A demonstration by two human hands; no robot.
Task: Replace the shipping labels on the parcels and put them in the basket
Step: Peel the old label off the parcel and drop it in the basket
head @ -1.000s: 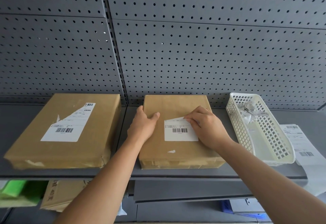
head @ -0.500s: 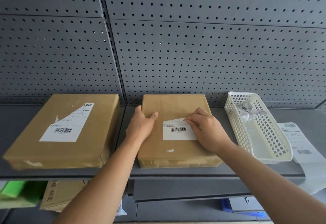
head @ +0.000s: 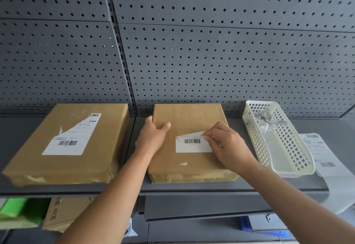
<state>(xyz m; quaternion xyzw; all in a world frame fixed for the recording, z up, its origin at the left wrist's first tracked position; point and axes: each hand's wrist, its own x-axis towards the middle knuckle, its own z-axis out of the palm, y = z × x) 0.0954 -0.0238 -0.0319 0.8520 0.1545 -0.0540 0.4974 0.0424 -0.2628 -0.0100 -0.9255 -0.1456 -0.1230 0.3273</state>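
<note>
Two brown paper parcels lie flat on a grey shelf. The middle parcel (head: 189, 159) carries a white barcode label (head: 192, 144) whose upper right part is peeled up and folded down. My left hand (head: 152, 137) grips this parcel's left edge, thumb on top. My right hand (head: 227, 144) pinches the lifted corner of the label. The left parcel (head: 65, 143) bears a larger label (head: 72, 136) with a torn corner. A white plastic basket (head: 295, 159) stands to the right with crumpled label scraps (head: 266, 120) at its far end.
A sheet of printed labels (head: 322, 159) lies right of the basket and hangs over the shelf edge. A grey pegboard wall (head: 192, 51) rises behind the shelf. Below the shelf sit a brown package (head: 61, 213), green items (head: 17, 211) and a blue item (head: 247, 224).
My right hand has peeled the label's upper edge further down toward me, so more of its top strip is folded over. My left hand stays on the parcel's edge.
</note>
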